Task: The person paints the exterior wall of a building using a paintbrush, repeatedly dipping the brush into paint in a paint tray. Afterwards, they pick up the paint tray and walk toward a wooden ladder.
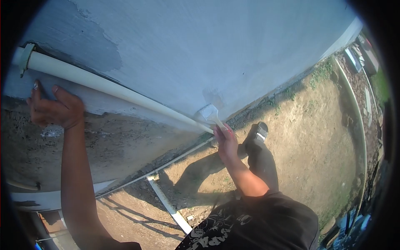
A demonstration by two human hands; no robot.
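Note:
My right hand (227, 143) is closed round the handle of a paintbrush (212, 114). The brush's wide pale head points up and left against the blue-grey wall (166, 50), beside the lower end of a white pipe (104, 85). A darker damp-looking patch shows on the wall just above the brush. On the left, my left hand (58, 106) is raised just below the pipe, near the wall's unpainted brown lower part (112, 141). Its fingers are partly bent and apart, with nothing seen in them. A fingertip carries a white smear.
A pipe bracket (27, 59) stands out at the far left. Along the wall's foot runs bare dirt ground (304, 150), where my shoe (261, 132) rests. Another white pipe (168, 204) lies on the ground. A curved kerb (356, 112) borders the right side.

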